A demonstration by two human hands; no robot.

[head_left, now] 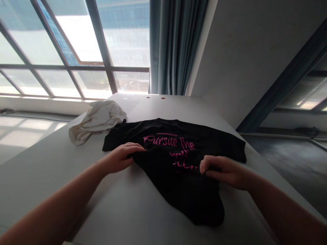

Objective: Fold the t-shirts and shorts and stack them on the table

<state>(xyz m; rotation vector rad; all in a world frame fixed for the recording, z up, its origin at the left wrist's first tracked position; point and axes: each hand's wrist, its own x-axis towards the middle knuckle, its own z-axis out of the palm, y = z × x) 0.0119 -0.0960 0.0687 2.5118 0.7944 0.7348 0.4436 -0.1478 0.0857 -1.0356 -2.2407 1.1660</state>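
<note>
A black T-shirt [158, 177] with pink lettering lies spread on the white table, its sleeves out to both sides and its lower part bunched and folded. My left hand [129, 154] pinches the shirt's left edge, fingers closed over the fabric. On the right, my right hand [219, 168] is closed on the shirt's cloth beside the lettering. Between the hands the fabric is lifted into folds that cover part of the print. The lower end of the shirt hangs toward me in a dark rounded flap.
Crumpled cream-white cloth [102, 117] lies at the left, touching the shirt's left sleeve. The white table [51, 170] has two small round holes near its far end. Beyond stand large windows [122, 34], a blue-grey curtain [173, 47] and a wall at the right.
</note>
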